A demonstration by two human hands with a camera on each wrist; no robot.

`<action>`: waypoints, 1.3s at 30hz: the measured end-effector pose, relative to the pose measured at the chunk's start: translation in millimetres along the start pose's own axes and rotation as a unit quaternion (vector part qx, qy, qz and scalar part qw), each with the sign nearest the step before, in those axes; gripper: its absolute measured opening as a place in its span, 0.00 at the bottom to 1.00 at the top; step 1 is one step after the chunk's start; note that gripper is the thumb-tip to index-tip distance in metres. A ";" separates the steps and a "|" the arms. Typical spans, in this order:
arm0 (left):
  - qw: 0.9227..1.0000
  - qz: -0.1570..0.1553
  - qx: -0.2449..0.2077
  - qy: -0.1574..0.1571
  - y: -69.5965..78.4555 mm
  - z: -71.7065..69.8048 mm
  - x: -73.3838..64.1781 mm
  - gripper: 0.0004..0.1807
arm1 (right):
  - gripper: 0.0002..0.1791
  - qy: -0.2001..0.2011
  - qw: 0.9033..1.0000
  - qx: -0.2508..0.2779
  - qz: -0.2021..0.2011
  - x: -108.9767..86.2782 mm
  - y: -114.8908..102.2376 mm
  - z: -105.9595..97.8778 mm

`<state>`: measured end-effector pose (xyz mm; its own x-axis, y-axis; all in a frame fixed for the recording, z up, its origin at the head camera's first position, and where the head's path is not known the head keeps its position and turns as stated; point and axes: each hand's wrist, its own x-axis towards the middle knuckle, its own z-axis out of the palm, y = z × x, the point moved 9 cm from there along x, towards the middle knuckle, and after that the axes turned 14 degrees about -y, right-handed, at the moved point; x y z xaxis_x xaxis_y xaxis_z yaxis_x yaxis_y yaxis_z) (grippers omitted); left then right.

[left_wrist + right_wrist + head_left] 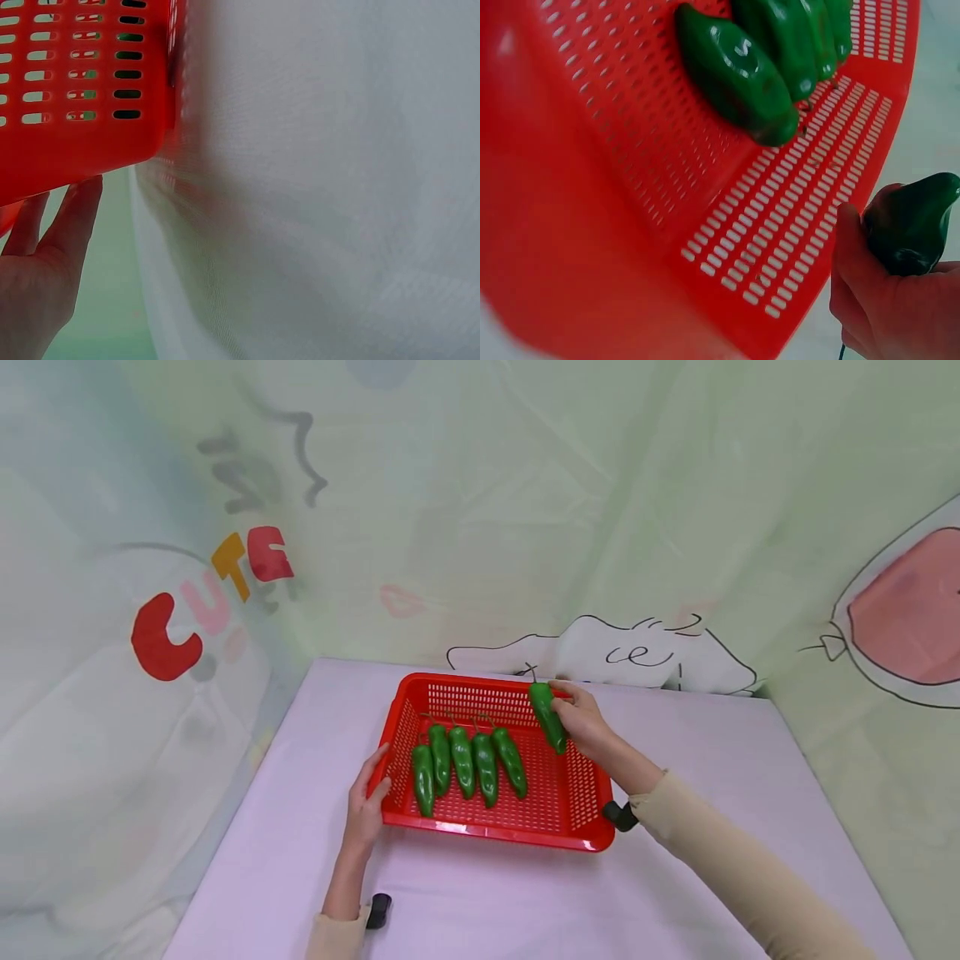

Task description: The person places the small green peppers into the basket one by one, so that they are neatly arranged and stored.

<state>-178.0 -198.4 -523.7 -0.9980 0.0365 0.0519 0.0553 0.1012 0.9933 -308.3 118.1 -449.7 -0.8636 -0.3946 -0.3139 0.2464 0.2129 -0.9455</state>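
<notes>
Several long green peppers (462,762) lie side by side in the left and middle part of a red perforated plastic basket (495,829). My right hand (583,718) pinches another green pepper (546,714) between thumb and fingers over the basket's right back part, its stem pointing up and away. From the right wrist view, that pepper (907,229) shows end-on, outside the basket's outline. My left hand (365,800) touches the left rim with fairly straight, spread fingers. In the left wrist view its fingertips (91,187) meet the rim's edge.
A white-covered table (697,860) bears the basket, with bare cloth in front and at both sides. Behind and around hangs a pale green curtain (480,527) printed with letters and drawings. Dark wrist devices (379,910) sit at both cuffs.
</notes>
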 end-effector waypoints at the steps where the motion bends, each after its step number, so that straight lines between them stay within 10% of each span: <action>1: 1.000 -0.001 0.000 0.000 -0.4 0.1 0.2 0.29 | 0.29 0.000 1.000 -0.004 0.000 0.8 -0.4 3.1; 16: 1.000 -0.001 -0.003 0.002 -1.8 0.1 1.2 0.29 | 0.28 -0.048 0.998 -0.028 0.018 19.2 16.5 45.3; 39: 1.000 -0.011 -0.007 -0.003 17.5 1.1 -2.7 0.29 | 0.31 -0.025 0.996 -0.013 0.083 35.9 60.0 36.8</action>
<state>-174.3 -195.5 -506.6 -0.9987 0.0400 0.0304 0.0339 0.0876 0.9956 -308.3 83.9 -520.9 -0.7885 -0.3953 -0.4711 0.3725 0.3025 -0.8773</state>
